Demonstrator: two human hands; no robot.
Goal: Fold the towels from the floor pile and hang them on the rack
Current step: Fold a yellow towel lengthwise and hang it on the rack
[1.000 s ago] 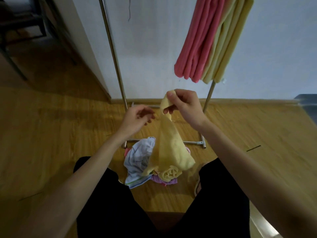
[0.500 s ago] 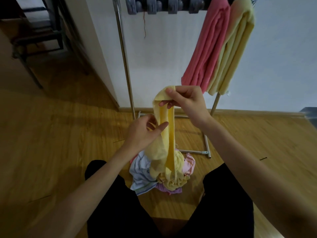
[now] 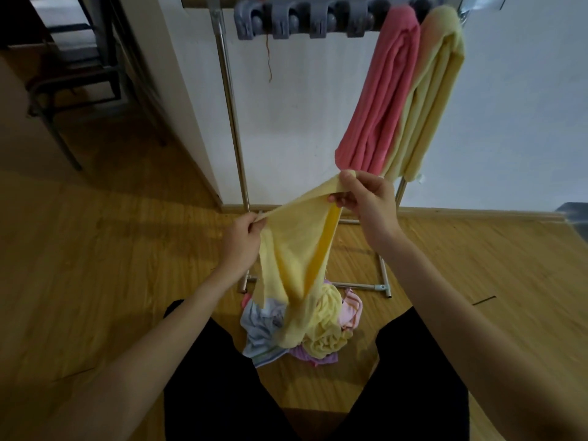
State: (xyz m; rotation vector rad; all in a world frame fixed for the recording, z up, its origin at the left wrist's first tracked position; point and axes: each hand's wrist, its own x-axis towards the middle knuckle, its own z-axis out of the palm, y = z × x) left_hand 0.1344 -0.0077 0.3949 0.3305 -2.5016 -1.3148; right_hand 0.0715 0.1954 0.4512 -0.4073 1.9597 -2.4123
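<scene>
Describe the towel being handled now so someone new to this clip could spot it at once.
Start at the rack against the white wall, where a pink towel and a yellow one already hang. In front of it, above the floor pile, both hands pinch a pale yellow towel. It alone is stretched in the air between the hands.

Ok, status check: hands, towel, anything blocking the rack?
Left hand and right hand each pinch the yellow towel, top edge stretched between them. Lower end hangs to the floor pile. Not folded yet. Rack bar unobstructed.
</scene>
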